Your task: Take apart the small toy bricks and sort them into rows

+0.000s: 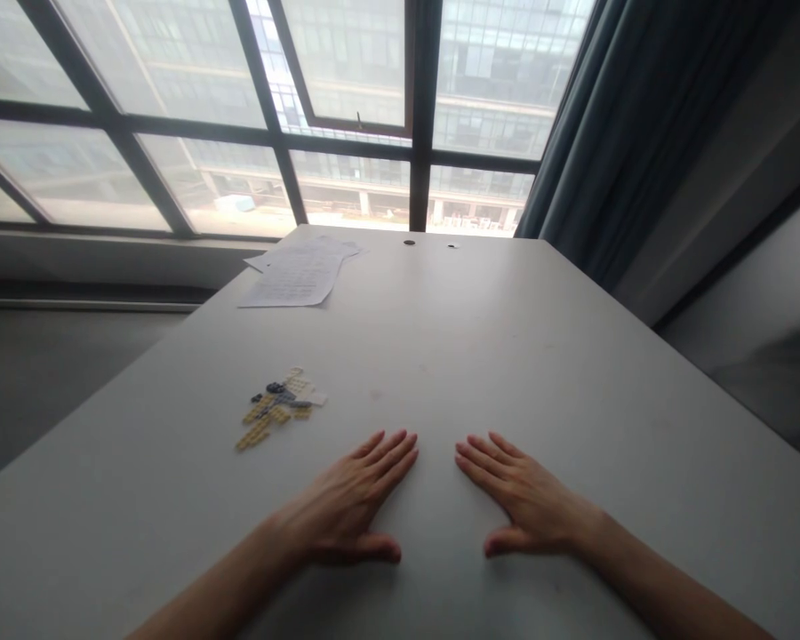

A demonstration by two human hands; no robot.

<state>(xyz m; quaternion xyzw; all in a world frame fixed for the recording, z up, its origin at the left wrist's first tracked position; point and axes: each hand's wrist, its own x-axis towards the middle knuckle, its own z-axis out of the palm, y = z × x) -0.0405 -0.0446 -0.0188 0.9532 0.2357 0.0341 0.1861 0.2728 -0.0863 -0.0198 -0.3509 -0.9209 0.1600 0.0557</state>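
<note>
My left hand (356, 502) lies flat on the white table (440, 356), palm down, its thumb held away from the fingers. Opposite it, my right hand (524, 498) rests flat in the same way, with a gap of bare tabletop between the two. Neither hand holds anything. Beyond and to the left of my left hand is a loose cluster of small building bricks (280, 413) in tan, white, grey and dark tones. The left hand is the nearer one to this cluster and does not touch it.
Printed paper sheets (293, 276) overlap at the table's far left edge. Two small round holes, one a dark cable hole (409, 243), sit near the far edge. Large windows (347, 71) stand behind the table, with a dark curtain (613, 133) at the right.
</note>
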